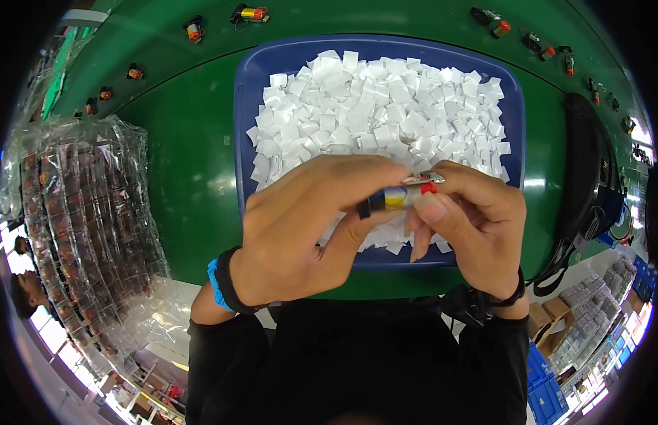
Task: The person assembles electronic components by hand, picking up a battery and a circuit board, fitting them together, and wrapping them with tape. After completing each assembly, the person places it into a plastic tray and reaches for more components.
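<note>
Above the near rim of a blue tray (247, 106) heaped with white paper squares (378, 113), the left hand (300, 227) and right hand (470, 219) jointly pinch a small cylindrical cell (400, 196) with a red end. No square appears wrapped on it yet, so work on this cell looks early. More cells (252, 13) lie along the green surface (194, 163); stacked clear trays (88, 212) stand left.
</note>
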